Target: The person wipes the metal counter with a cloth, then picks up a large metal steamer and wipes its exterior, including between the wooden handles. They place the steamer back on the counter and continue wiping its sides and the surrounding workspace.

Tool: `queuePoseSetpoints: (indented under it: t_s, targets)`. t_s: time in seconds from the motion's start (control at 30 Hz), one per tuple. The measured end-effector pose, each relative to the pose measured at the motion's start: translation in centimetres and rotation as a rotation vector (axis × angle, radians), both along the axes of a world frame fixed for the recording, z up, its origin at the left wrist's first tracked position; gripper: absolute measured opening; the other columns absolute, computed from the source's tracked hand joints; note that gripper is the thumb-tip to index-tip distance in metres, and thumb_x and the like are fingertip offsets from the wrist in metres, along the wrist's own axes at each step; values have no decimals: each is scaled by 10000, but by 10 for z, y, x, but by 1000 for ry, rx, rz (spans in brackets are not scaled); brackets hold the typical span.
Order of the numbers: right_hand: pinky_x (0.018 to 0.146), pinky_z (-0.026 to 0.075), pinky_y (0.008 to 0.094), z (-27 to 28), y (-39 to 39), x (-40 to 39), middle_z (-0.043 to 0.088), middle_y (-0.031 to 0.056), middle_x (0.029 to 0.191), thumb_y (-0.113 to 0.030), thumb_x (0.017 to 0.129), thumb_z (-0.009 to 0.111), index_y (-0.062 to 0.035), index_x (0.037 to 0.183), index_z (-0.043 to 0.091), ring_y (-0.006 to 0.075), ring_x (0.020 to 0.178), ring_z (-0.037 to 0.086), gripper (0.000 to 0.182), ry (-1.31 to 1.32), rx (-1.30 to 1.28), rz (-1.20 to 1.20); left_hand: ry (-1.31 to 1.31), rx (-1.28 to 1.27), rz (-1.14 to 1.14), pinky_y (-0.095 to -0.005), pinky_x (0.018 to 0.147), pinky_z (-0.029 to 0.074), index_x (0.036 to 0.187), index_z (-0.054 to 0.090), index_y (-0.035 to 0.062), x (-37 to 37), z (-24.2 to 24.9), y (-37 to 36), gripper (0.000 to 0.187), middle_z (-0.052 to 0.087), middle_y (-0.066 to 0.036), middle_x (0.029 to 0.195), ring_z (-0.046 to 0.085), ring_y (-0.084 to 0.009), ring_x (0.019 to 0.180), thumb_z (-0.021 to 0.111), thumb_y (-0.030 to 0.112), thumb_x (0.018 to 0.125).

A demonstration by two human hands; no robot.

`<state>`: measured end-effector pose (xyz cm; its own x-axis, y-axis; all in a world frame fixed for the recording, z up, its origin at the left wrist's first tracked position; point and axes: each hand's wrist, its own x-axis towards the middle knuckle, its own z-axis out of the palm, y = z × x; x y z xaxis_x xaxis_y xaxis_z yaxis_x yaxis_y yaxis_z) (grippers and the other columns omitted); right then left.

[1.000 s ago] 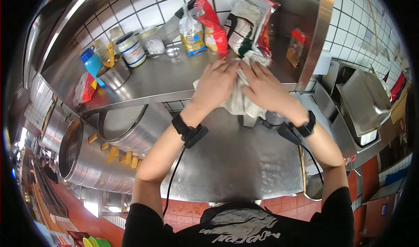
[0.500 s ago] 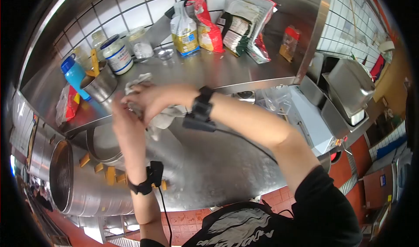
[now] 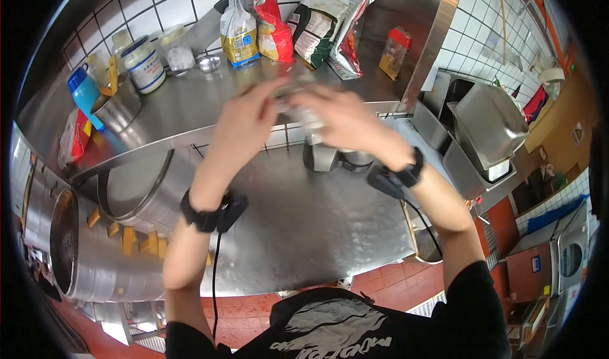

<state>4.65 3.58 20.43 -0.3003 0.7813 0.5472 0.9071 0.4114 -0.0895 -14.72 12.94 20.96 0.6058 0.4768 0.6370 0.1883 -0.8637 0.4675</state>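
Observation:
A greyish-white cloth [image 3: 307,118] is bunched between my two hands, over the front edge of the raised steel shelf [image 3: 190,108]. My left hand [image 3: 244,119] grips it from the left, with its fingers partly smeared by motion. From the other side my right hand [image 3: 342,119] closes around it, also blurred. Much of the cloth is hidden by the fingers. Behind the hands stand a yellow-and-white bag [image 3: 240,39], a red bag [image 3: 273,26] and a green-and-white bag [image 3: 320,26].
On the shelf's left are a labelled jar [image 3: 144,67], a steel pot [image 3: 117,108] and a blue bottle [image 3: 84,92]. Below lies the steel worktop [image 3: 311,219], with a large round vessel [image 3: 136,188] at left. Steel pans [image 3: 488,127] are stacked at right.
Both hands have moved right along the shelf edge with the cloth, from near the steel pot to in front of the bags. The view has shifted slightly.

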Motion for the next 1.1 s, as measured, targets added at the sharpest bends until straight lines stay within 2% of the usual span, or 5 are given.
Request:
queuePoseSetpoints:
  t_s: [0.17,0.3,0.47,0.53,1.1]
  targets:
    - [869,531,448,-9,-50,64,580,246,1139,53,659,605,-2,1194,523,400,1035,615,544,-137,45,-470,81,486,-66,-440,877,493,1359,541,139,107,-6,0,473,619,-187,1154,609,-381,1011,514,64,893]
    - [864,527,446,-11,-45,66,567,315,1107,23,692,593,89,1108,512,434,1012,610,429,-138,36,-596,331,333,-12,-459,922,480,1366,517,76,166,6,4,477,610,-213,1168,599,-396,1066,503,93,890]
    - [910,479,498,-12,-44,76,543,261,1168,1,665,606,15,1154,531,466,1067,554,495,-34,63,-424,414,283,10,-454,951,473,1362,497,23,161,15,13,475,591,-244,1214,590,-373,1114,481,147,904]
    - [977,436,485,-12,-47,70,525,258,1197,19,643,615,2,1214,511,455,1149,495,581,9,46,-325,300,208,-144,-453,960,469,1363,498,40,132,19,0,456,578,-230,1262,590,-375,1111,475,143,919]
    - [1094,353,403,17,191,-194,468,254,1387,-142,811,558,-10,1400,418,385,1300,444,620,84,-346,320,-12,118,387,-436,987,446,1231,590,3,-199,-56,-45,392,577,-199,1244,553,-366,1159,560,-38,843]
